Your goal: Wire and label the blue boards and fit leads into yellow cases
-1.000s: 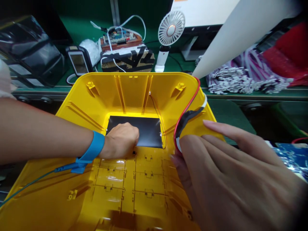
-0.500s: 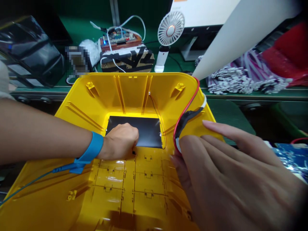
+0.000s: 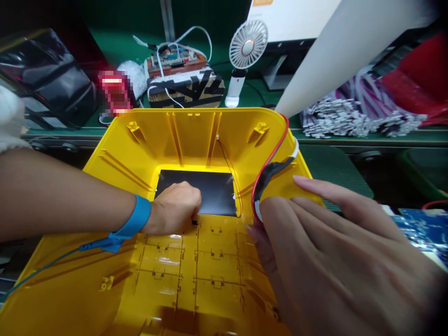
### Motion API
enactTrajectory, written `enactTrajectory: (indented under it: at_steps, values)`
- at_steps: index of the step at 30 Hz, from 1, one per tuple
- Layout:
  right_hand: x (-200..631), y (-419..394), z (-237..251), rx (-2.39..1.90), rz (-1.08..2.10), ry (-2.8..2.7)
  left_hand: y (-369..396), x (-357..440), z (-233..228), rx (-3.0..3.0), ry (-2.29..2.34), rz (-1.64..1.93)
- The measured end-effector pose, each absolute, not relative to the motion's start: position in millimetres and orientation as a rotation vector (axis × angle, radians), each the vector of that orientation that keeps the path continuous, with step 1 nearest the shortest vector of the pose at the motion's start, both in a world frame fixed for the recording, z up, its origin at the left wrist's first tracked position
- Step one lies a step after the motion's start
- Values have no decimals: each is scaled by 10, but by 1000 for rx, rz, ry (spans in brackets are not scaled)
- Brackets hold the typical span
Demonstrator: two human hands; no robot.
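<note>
Little has changed: the left hand (image 3: 174,208) stays fisted on the black panel (image 3: 213,191) deep inside the yellow housing (image 3: 105,158); the right hand (image 3: 336,252), fingers spread flat, still pins the red wire (image 3: 271,156) at the right rim.

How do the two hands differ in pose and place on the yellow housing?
The left hand is closed in a fist deep inside the yellow housing, on the black panel; the right hand lies flat, fingers extended, over the right rim. Only the left wrist wears a blue strap. Both are bare and touch the housing.
</note>
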State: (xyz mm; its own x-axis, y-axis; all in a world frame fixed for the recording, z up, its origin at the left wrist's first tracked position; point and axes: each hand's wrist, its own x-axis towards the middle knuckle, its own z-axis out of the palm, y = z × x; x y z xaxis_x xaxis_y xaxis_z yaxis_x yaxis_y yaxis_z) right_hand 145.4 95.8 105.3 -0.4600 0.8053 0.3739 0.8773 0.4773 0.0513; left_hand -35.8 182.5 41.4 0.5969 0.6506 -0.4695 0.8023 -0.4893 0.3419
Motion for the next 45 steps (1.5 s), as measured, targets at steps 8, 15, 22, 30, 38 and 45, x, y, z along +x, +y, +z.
enactTrajectory:
  at_steps: [8,15,22,30,38,45]
  values:
    - [1439,981,1054,-1425,-367,-2422,1800,-354,423,2314,1155,-410]
    - [1441,975,1055,-1402,-405,-2431,1893,-292,467,2271,1189,-500]
    - [1466,971,1050,-1375,-432,-2439,2012,-151,780,1917,1393,-871]
    - [1478,987,980,-1348,-418,-2415,1989,-200,715,1846,1444,-788]
    - [1513,974,950,-1386,-378,-2401,1969,-221,618,1819,1454,-728]
    - [1500,967,945,-1377,-367,-2418,1959,-232,598,1848,1427,-714]
